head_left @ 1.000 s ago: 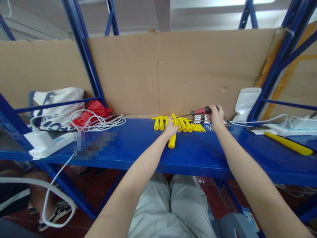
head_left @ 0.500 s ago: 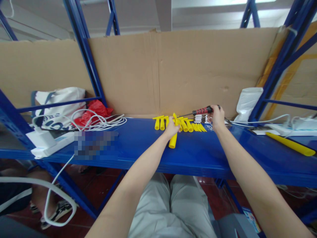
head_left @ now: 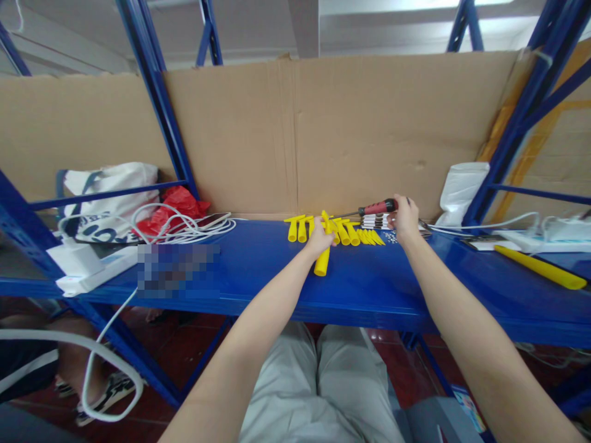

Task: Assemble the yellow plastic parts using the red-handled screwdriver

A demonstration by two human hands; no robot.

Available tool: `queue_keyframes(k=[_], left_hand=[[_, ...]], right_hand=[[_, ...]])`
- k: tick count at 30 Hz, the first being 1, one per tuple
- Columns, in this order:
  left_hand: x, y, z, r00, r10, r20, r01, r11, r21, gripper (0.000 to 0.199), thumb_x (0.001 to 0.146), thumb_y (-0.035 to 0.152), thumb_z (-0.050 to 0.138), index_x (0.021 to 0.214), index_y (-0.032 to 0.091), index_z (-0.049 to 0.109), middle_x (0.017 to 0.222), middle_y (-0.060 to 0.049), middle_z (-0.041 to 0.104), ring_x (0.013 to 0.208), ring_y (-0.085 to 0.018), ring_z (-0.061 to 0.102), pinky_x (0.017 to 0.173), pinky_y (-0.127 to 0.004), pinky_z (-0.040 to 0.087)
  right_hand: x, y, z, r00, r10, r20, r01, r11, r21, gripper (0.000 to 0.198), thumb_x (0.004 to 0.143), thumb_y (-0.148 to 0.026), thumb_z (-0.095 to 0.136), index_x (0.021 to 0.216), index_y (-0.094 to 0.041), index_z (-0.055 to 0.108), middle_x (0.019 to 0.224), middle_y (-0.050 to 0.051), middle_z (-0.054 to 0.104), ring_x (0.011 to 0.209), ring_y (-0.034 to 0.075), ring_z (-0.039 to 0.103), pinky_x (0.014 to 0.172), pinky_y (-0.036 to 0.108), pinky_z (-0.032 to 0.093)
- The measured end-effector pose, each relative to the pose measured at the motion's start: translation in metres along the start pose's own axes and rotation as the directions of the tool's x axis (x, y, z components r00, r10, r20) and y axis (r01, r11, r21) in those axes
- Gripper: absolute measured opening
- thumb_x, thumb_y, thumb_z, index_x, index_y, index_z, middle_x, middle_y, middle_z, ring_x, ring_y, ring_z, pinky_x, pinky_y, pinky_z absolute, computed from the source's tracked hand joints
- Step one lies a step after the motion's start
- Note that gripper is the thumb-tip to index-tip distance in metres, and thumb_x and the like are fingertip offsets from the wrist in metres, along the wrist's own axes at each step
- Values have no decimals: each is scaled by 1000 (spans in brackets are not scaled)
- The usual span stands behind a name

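Observation:
My left hand (head_left: 317,240) is closed round a yellow plastic T-shaped handle (head_left: 322,263), its tube end pointing toward me. In my right hand (head_left: 406,219) is a red and black screwdriver (head_left: 376,208), gripped at the back of its handle. Its shaft runs left to the head of the yellow handle; the exact tip contact is too small to make out. Behind and beside my left hand lie several more yellow T-shaped handles (head_left: 345,235). Small flat yellow pieces (head_left: 370,237) lie to their right, near tiny scattered metallic bits (head_left: 390,236) and a stack of white-and-dark strips (head_left: 375,222).
A cardboard panel (head_left: 406,129) backs the blue shelf (head_left: 258,264). Coiled white cables (head_left: 198,229), a red bag (head_left: 178,206) and a power strip (head_left: 101,271) are on the left. A white pouch (head_left: 463,194) and a long yellow-black object (head_left: 540,267) lie right. Another person's leg shows lower left.
The screwdriver handle has turned about its own axis, as its dark markings look different. Both hands stay in nearly the same place.

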State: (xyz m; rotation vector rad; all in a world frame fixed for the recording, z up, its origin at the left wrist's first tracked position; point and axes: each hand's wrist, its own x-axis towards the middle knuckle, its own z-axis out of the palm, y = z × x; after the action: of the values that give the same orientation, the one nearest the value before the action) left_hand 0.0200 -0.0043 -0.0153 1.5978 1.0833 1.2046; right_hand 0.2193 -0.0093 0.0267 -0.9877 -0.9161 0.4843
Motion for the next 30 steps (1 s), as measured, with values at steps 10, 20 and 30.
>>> queue_keyframes(k=[10,20,30], left_hand=[[4,-5,0,1000,8,-9,-8,1000,16,41,81,6,52,110,22,29,71,8,52,46,-5,50,48,-17,46],[2,-3,0,1000,-5,-16,5,999,35,42,80,6,53,112,21,29,72,7,53,46,-5,50,49,-17,45],[2,-2,-1,1000,0,-14,1,1000,23,45,79,6,54,115,20,31,79,3,55,50,-6,54,53,-20,48]], right_hand=[[-3,-4,0,999,30,26,-30,1000,4,40,67,-56,64,72,-24,41,43,-9,37,33,9,33,32,24,20],[-4,-4,0,1000,7,5,-7,1000,17,39,68,-54,64,71,-23,41,40,-10,31,32,7,29,31,22,20],[0,2,-1,996,-94,-10,94,995,-22,48,66,-66,62,73,-22,44,48,-7,35,39,9,36,35,24,25]])
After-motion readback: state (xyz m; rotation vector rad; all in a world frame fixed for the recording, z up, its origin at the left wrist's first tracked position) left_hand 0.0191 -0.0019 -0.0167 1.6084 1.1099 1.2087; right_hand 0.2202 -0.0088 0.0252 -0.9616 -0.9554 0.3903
